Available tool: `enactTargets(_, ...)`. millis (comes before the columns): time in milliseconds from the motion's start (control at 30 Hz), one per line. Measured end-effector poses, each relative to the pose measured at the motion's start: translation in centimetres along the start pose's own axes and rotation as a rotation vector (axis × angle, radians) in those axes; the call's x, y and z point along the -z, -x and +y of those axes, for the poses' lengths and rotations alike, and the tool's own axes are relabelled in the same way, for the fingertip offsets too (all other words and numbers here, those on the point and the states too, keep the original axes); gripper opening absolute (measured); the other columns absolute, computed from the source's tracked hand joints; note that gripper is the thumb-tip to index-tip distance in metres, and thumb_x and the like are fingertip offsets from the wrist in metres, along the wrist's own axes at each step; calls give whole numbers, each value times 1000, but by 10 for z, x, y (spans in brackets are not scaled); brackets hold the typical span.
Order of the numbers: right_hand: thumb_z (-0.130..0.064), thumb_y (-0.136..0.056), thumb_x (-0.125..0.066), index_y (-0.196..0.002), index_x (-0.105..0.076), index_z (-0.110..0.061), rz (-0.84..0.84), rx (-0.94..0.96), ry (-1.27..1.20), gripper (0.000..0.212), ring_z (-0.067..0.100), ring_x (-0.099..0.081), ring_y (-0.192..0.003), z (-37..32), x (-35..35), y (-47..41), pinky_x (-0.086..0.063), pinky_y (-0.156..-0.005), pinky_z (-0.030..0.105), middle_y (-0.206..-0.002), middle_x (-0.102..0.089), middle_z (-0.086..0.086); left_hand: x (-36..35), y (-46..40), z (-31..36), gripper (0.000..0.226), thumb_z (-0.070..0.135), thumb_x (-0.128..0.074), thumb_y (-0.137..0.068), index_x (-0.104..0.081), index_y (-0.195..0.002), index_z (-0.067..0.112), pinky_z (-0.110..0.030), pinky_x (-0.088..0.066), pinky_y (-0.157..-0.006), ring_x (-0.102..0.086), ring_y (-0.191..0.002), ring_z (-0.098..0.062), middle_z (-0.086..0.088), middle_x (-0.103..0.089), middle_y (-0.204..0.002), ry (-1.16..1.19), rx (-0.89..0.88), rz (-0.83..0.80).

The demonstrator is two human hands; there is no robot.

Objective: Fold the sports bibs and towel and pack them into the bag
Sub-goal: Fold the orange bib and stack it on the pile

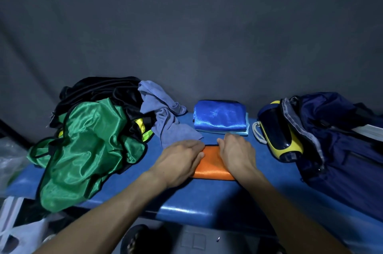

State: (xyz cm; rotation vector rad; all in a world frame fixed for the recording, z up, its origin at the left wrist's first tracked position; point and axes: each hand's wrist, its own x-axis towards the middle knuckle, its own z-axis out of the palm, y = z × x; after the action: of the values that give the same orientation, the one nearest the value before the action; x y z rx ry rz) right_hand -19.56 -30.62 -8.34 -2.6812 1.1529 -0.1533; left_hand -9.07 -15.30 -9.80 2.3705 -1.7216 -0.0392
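Note:
An orange bib [211, 165], folded small, lies on the blue bench [186, 210] in front of me. My left hand [182, 160] lies flat on its left side and my right hand [238, 154] lies flat on its right side, fingers fairly straight. Behind it sits a folded blue bib [220, 116] stacked on a lighter blue one. At the left is a loose heap with a green bib [87, 146], black bibs [103, 90] and a yellow one. A crumpled grey-blue towel [163, 112] leans on that heap. The navy bag [339, 139] lies at the right.
A yellow and black bottle [278, 131] with a white cord lies against the bag's left side. White plastic bags [16, 229] sit on the floor at the lower left. A dark cloth backdrop hangs behind the bench.

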Motion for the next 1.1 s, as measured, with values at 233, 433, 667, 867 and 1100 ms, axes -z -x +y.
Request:
enactTargets(233, -50, -103, -46, -90, -54, -18, -152, -44, -212, 36, 29, -61, -95, 6, 12, -5, -46, -76, 37, -99, -65, 5, -20, 9, -13, 57, 45, -19, -110, -30, -159, 19, -28, -5, -127, -22, -153, -11, 4, -32, -164, 46, -5, 31)
enactTargets(433, -44, -95, -65, -89, -59, -21, -141, -98, -412, 25, 22, -63, -92, 10, 10, -3, -52, -83, 36, -93, -66, -1, -23, 12, -15, 64, 54, -14, -107, -28, -160, 21, -33, -4, -127, -19, -153, -8, 7, -30, -164, 99, -7, 49)
enactTargets(667, -46, -93, -68, -89, -64, -18, -33, -221, -731, 28, 20, -66, -84, 11, 4, 9, -55, -78, 38, -85, -68, -2, -21, 16, -12, 69, 68, -18, -102, -18, -162, 33, -36, -2, -127, -19, -153, -12, 6, -26, -166, 77, -12, 52)
enactTargets(867, -55, -103, -41, -128, -48, -14, -100, -209, -579, 49, 29, -60, -102, 4, 0, 30, -53, -78, 38, -121, -60, 10, -23, 16, -7, 79, 76, -18, -97, -19, -162, 32, -36, 1, -127, -17, -154, -12, 7, -25, -166, 47, 16, 79)
enactTargets(1100, -37, -109, -24, -124, -46, -13, 0, -152, -365, 36, 36, -60, -109, -8, -11, 44, -46, -85, 44, -121, -63, 12, -23, 17, -7, 82, 77, -14, -95, -17, -162, 31, -38, 4, -127, -14, -155, -12, 6, -21, -168, 38, 5, 67)
